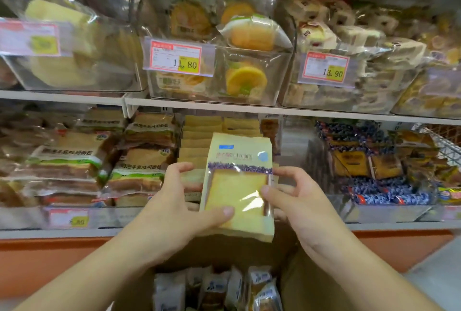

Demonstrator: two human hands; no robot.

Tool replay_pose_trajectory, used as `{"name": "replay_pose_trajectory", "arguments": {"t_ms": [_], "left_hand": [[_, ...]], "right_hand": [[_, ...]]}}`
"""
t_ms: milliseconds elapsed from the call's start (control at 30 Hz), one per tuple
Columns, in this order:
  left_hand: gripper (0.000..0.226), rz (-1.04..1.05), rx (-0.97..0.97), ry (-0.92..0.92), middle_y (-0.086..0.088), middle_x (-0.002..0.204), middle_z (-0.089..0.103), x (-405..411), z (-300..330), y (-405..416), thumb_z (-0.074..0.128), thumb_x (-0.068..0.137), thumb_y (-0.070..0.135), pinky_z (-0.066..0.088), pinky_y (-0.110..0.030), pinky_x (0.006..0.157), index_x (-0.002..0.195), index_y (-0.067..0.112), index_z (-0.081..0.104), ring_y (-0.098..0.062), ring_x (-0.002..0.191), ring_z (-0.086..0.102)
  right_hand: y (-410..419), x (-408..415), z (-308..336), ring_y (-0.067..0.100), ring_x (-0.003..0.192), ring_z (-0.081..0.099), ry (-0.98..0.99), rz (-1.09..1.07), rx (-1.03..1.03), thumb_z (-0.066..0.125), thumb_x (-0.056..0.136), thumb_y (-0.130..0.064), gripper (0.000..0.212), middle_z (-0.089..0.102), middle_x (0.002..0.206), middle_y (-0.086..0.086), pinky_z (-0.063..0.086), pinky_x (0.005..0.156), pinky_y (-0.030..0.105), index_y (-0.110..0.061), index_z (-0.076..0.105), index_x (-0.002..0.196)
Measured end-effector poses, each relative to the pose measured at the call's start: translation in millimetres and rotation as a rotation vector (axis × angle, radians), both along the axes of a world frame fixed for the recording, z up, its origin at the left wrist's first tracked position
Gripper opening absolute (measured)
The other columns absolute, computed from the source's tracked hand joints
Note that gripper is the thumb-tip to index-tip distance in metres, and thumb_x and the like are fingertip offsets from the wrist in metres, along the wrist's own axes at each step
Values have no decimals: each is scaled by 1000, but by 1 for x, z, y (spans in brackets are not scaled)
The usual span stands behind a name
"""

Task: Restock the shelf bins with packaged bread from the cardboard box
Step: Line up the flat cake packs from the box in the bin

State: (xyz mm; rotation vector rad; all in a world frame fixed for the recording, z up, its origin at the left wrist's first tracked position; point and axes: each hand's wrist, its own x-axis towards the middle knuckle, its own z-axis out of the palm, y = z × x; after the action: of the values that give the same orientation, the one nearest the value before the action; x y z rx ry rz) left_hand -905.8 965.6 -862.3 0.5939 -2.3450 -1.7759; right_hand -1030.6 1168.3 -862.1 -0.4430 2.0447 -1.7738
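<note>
A pale-yellow plastic packet of sliced bread with a clear window (238, 186) is held upright between both hands, above the open brown cardboard box (294, 283) and just before the lower clear shelf bin of matching yellow packets (199, 133). The left hand (179, 201) grasps its left edge, thumb across the front; the right hand (296, 201) pinches the right edge. It should be slid in upright, label outward, without the slices being squeezed.

White shelf rails (199, 106), orange base panel (50, 260).
</note>
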Motion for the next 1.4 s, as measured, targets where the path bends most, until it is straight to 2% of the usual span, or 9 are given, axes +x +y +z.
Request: {"name": "replay_pose_trajectory", "arguments": {"t_ms": [133,233,400,500,667,967,1133,1267,1400], "left_hand": [[102,-18,-209,39,33,125,60,-8,-8,-9,96,56,54,57,-36,99,136,58,32,0,113,67],[88,83,-451,81,29,129,57,-21,-6,-23,91,74,38,58,-32,96,143,46,38,-1,113,62],[76,155,-734,59,16,126,62,-56,-1,-56,85,79,43,47,-23,85,143,38,45,-7,110,58],[64,173,-851,4,6,119,69,-82,5,-68,82,79,54,50,-29,83,133,33,54,-18,109,63],[57,141,-860,-125,-6,121,68,-124,4,-90,73,89,52,55,-43,93,134,27,51,-32,113,62],[60,170,-887,-89,-8,143,56,-131,-15,-103,66,96,39,47,-46,107,150,30,42,-34,135,47],[50,186,-941,61,3,149,51,-121,-10,-101,65,96,31,39,-43,116,145,34,53,-31,138,43],[24,93,-935,260,12,121,67,-101,1,-73,59,99,35,50,-37,100,120,34,69,-16,115,60],[39,-219,-935,145,22,124,64,-86,1,-29,55,96,59,45,-22,102,130,41,62,3,115,55]], "right_hand": [[-33,-10,5,4,95,75,185,-18,97,68,102,-31,25,78,109,-9,65,83,38,-36,53,121],[-54,-18,7,-1,111,63,376,128,277,79,92,-40,47,64,124,-22,59,88,26,-46,48,126],[-94,-53,13,20,132,49,602,156,564,72,85,-63,74,52,142,-8,48,111,47,-43,36,148],[-124,-86,18,28,127,55,625,148,614,69,89,-56,57,64,130,1,51,105,45,-38,47,138],[-160,-124,17,23,94,58,643,139,754,64,93,-57,56,61,126,1,45,61,27,-40,47,143],[-166,-137,-1,38,143,42,727,164,993,47,100,-68,59,49,155,7,38,113,45,-35,51,149],[-129,-127,12,17,96,64,611,153,752,53,105,-52,36,67,119,-2,55,87,33,-37,61,136],[-70,-106,22,0,99,64,734,193,571,60,95,-56,26,71,105,-19,51,82,26,-37,71,108],[-31,-86,12,-2,99,62,796,319,796,77,84,-57,31,67,105,-24,47,81,17,-41,69,109]]}}
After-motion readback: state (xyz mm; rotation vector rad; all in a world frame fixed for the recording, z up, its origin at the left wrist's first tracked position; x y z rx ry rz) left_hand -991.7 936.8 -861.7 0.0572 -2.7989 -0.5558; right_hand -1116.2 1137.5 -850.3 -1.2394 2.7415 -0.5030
